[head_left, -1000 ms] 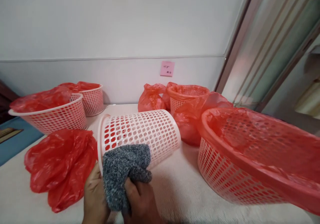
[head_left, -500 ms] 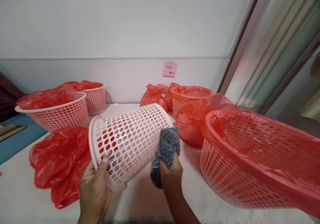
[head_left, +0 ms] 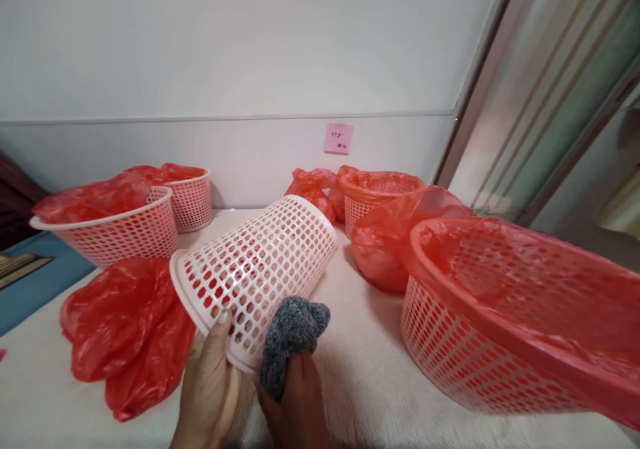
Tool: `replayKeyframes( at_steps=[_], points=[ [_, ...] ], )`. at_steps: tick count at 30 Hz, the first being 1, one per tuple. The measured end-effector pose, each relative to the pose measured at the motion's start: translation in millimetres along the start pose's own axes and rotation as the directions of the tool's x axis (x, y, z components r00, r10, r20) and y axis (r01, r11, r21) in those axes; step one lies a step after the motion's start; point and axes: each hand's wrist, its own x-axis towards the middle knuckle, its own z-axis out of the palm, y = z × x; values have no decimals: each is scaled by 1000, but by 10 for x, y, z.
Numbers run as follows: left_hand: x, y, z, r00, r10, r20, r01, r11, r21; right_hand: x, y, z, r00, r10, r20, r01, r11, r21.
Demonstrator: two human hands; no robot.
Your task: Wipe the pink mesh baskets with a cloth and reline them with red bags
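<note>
A pale pink perforated plastic wastebasket [head_left: 260, 262] is held tilted on its side above the table, its rim toward the lower left. My left hand [head_left: 207, 375] grips that rim, thumb on the outer wall and the other fingers hidden behind or inside. Bunched in my right hand [head_left: 297, 395] is a dark grey cleaning cloth [head_left: 293, 329], which lies against the basket's lower side near the rim. A crumpled red plastic bag [head_left: 127, 329] rests on the table left of the basket.
On the left stand two bag-lined baskets [head_left: 125, 239] [head_left: 194, 202]. At right is a large red-rimmed basket [head_left: 475, 362]; behind it are a smaller lined basket [head_left: 355, 214] and a puffed red bag [head_left: 383, 245]. A pink note [head_left: 339, 139] sticks to the wall.
My right hand has moved the cloth left and down, from near the basket's base toward its rim. The basket has tilted a little more, its base end rising.
</note>
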Motion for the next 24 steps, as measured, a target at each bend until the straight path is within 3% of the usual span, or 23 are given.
replayKeyframes(
  at_steps=[4, 8, 10, 12, 15, 19, 22, 24],
  points=[
    [-22, -27, 26, 992, -61, 109, 65, 997, -33, 87, -60, -92, 995, -98, -30, 98, 995, -12],
    [-36, -46, 30, 967, -120, 224, 104, 991, 81, 138, -117, -158, 985, -170, -38, 171, 985, 20],
    [-30, -74, 4, 921, -167, 352, 102, 975, 196, 192, -121, -202, 989, -132, -66, 136, 989, 58],
    [-21, -107, -52, 850, -192, 491, 16, 940, 341, 281, -109, -278, 995, -62, -80, 70, 991, 113],
    [-3, -155, -198, 750, -202, 629, -272, 774, 572, 436, -80, -447, 991, 118, -67, -101, 970, 219],
    [78, -216, -406, 660, -226, 717, -618, 380, 689, 554, -65, -665, 926, 377, 9, -338, 819, 464],
    [153, -236, -456, 592, -212, 778, -756, 188, 627, 570, -75, -733, 921, 389, 25, -325, 731, 600],
    [169, -228, -440, 537, -187, 823, -804, 182, 566, 573, -72, -725, 932, 362, 25, -291, 703, 649]
  ],
)
